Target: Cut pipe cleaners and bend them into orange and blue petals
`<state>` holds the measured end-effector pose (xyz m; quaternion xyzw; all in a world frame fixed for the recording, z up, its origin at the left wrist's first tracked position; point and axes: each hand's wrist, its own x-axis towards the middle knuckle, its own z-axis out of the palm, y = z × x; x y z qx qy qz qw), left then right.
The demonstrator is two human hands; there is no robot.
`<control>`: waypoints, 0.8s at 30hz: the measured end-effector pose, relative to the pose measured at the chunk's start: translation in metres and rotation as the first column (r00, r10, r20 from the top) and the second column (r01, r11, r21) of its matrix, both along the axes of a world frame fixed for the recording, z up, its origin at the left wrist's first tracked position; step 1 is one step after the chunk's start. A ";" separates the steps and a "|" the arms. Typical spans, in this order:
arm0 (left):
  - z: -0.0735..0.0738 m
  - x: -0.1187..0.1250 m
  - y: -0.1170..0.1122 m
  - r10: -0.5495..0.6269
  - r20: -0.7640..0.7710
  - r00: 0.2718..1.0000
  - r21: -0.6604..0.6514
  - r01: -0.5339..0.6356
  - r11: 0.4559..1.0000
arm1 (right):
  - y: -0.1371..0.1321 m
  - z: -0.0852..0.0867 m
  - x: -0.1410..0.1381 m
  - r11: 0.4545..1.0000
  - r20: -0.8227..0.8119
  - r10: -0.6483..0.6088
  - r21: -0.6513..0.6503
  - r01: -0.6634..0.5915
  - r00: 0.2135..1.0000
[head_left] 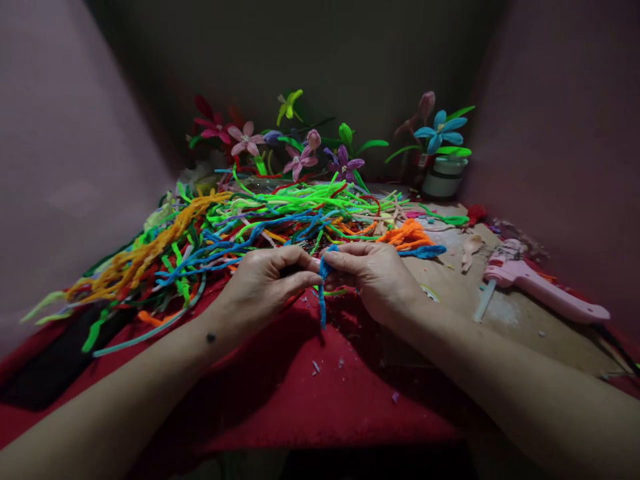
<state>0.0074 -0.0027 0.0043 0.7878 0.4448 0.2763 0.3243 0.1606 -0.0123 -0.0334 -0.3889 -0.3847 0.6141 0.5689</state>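
My left hand (pixel 267 280) and my right hand (pixel 373 273) meet over the red cloth (pixel 300 393), both pinched on a blue pipe cleaner (pixel 323 293). Its fuzzy end hangs down between my fingertips. Just behind my hands lies a wide pile of pipe cleaners (pixel 240 227) in green, blue, orange and yellow. An orange bundle (pixel 407 235) and a short blue piece (pixel 425 251) lie beside my right hand.
Finished pipe-cleaner flowers (pixel 300 157) stand along the back wall. A blue flower (pixel 440 130) rises from a white pot (pixel 445 177) at the back right. A pink glue gun (pixel 540 283) lies on a brown board (pixel 500 313) to the right. Walls close in on both sides.
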 end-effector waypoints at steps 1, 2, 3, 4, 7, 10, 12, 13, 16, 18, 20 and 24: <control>0.000 -0.001 0.000 -0.005 -0.009 1.000 -0.040 0.005 0.999 | 0.000 0.000 0.000 1.000 0.005 0.002 0.000 -0.002 1.000; 0.000 -0.001 0.001 -0.015 -0.018 1.000 -0.084 0.014 0.996 | 0.000 0.000 0.000 1.000 0.012 -0.004 0.006 0.004 1.000; -0.001 -0.002 0.001 -0.031 -0.023 0.999 -0.119 0.028 0.992 | -0.001 0.000 0.000 1.000 0.019 -0.016 0.014 0.016 1.000; -0.002 -0.003 0.002 -0.046 -0.024 0.999 -0.134 0.042 0.990 | -0.001 0.000 -0.001 0.999 0.024 -0.026 0.019 0.026 0.999; -0.007 -0.003 0.003 -0.072 -0.030 0.997 -0.026 0.071 0.997 | -0.002 0.001 -0.002 0.999 0.014 -0.038 0.024 0.038 0.999; -0.009 -0.001 0.002 -0.070 -0.108 0.992 0.100 0.081 0.992 | -0.004 0.002 -0.002 0.999 -0.013 -0.035 0.020 0.035 0.999; -0.009 0.000 0.002 -0.088 -0.149 0.985 0.115 0.105 0.988 | -0.004 0.003 -0.002 1.000 -0.024 -0.028 -0.007 0.028 0.999; -0.008 -0.001 0.003 -0.112 -0.152 0.982 0.098 0.128 0.987 | -0.004 0.003 -0.001 0.999 -0.023 -0.023 -0.022 0.023 0.999; -0.006 -0.003 0.005 -0.185 -0.144 0.972 0.039 0.192 0.981 | -0.002 0.002 0.001 0.999 -0.002 -0.016 -0.045 0.016 1.000; -0.007 -0.005 0.006 -0.189 -0.165 0.968 0.088 0.205 0.975 | -0.001 0.001 0.002 0.999 0.003 -0.018 -0.040 0.018 1.000; -0.009 -0.006 0.005 -0.180 -0.203 0.962 0.214 0.223 0.951 | -0.001 0.000 0.002 0.999 0.004 -0.028 -0.033 0.029 1.000; -0.020 -0.005 0.003 -0.110 -0.299 0.948 0.493 0.252 0.832 | -0.002 0.000 0.000 0.998 0.058 -0.063 0.001 0.063 0.996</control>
